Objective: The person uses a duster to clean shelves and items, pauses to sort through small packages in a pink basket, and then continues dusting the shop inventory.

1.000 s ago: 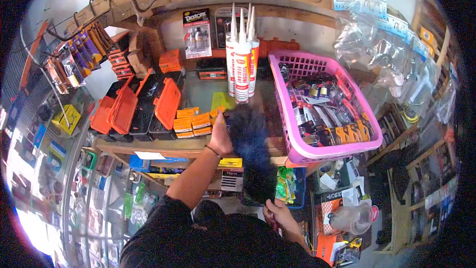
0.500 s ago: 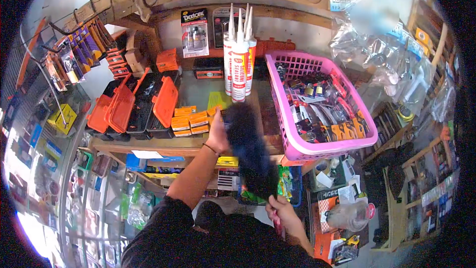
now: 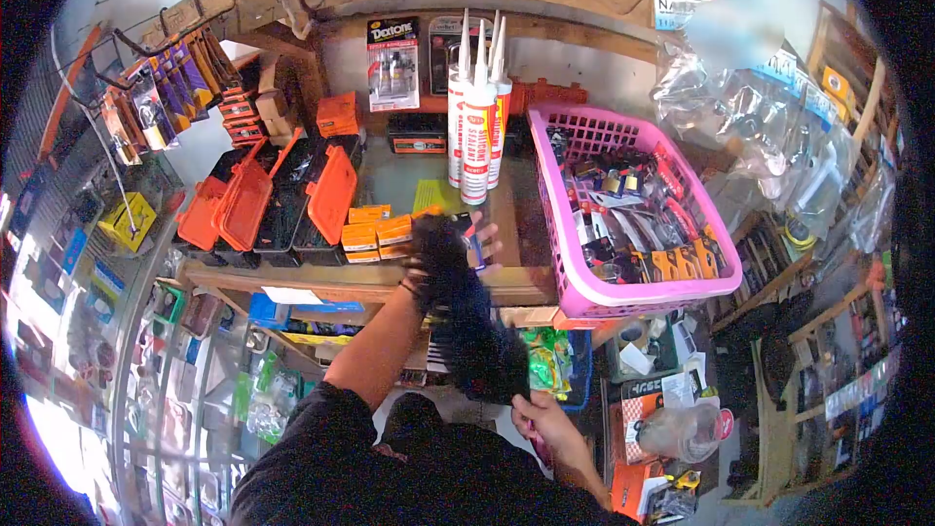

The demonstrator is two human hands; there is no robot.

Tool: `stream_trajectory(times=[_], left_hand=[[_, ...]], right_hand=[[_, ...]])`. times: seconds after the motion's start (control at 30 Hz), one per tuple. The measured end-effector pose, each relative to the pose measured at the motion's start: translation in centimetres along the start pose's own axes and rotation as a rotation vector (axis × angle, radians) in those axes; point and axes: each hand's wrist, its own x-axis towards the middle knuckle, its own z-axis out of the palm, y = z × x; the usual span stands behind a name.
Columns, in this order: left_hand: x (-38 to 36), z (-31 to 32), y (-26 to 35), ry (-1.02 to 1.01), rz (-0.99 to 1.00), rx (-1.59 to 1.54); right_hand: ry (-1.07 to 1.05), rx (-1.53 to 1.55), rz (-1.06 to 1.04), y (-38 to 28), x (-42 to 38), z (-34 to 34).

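A dark, fluffy duster [image 3: 472,331], blurred by motion, slants across the middle of the view. Its handle end is gripped in my right hand [image 3: 551,426], low and right of centre. The duster's upper end covers much of my left hand [image 3: 488,242], whose fingertips show past its right side. A small flat dark-blue packet [image 3: 474,245] lies against those fingers, partly hidden by the duster. Just beyond stand white silicone sealant tubes [image 3: 475,146]. Small orange boxes [image 3: 378,234] are stacked left of my left hand.
A pink basket [image 3: 643,294] full of packaged goods sits on the right of the wooden shelf [image 3: 526,284]. Black cases [image 3: 331,197] with orange lids stand at the left. Plastic bags [image 3: 818,146] hang at the right. A clear jar [image 3: 682,432] is lower right.
The duster's upper end has moved left over my left hand and wrist, and its lower end has shifted slightly left. My left fingers now show to its right. The view has shifted slightly.
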Motion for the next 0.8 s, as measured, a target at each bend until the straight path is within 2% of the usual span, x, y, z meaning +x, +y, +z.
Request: stream_trajectory(times=[0.03,0.1,0.13,0.17,0.23,0.27,0.3,0.37,0.4,0.43,0.5,0.53,0.57,0.63,0.67,0.7,0.77,0.8], left_hand=[[0.0,0.1,0.2,-0.005,0.003,0.003],[-0.1,0.5,0.6,0.217,0.039,0.033],[-0.1,0.5,0.6,0.265,0.011,0.035],[-0.4,0.7,0.5,0.264,0.012,0.032],[-0.9,1.6,0.2,0.113,-0.025,-0.001],[0.1,-1.3,0.5,0.071,-0.044,-0.018],[0.2,-0.8,0.6,0.067,-0.046,-0.018],[0.0,0.8,0.7,0.214,-0.008,0.008],[0.1,-0.8,0.8,0.261,0.018,0.038],[-0.1,-0.5,0.7,0.256,0.018,0.033],[-0.3,0.0,0.4,-0.044,-0.049,-0.125],[0.1,-1.6,0.1,-0.036,0.018,-0.030],[0.7,-3.4,0.1,-0.097,-0.031,-0.136],[-0.7,1.1,0.5,0.025,0.012,-0.069],[-0.5,1.8,0.4,0.159,0.057,-0.004],[-0.4,1.2,0.5,0.100,0.023,-0.067],[0.4,0.2,0.5,0.059,0.046,-0.014],[-0.2,0.4,0.0,-0.052,0.095,0.029]], right_hand=[[0.000,-0.005,-0.004,0.1,0.0,0.0],[0.059,0.253,-0.118,0.0,-0.1,0.4],[0.080,0.231,-0.081,0.4,0.1,0.4],[0.081,0.229,-0.079,0.4,0.0,0.3],[-0.041,0.033,0.021,0.3,-0.3,0.2],[-0.055,0.052,-0.005,0.3,-0.2,0.1],[-0.051,0.051,-0.008,-0.2,-0.3,0.4],[0.100,0.274,-0.111,-1.3,-0.4,1.1],[0.112,0.240,-0.094,-1.1,-0.2,0.9],[0.116,0.235,-0.094,-0.8,0.0,0.8],[-0.002,0.010,0.033,-0.7,0.2,0.5],[0.007,-0.055,0.004,-1.1,-0.2,0.8],[0.012,-0.058,0.003,-1.0,-0.2,0.7],[0.145,0.175,-0.063,-0.7,0.0,0.6],[0.097,0.243,-0.127,-1.0,-0.1,0.8],[0.102,0.240,-0.125,-0.7,-0.1,0.8],[-0.039,0.088,0.005,0.1,0.1,0.6],[-0.031,-0.064,0.026,-0.5,-0.3,0.8]])
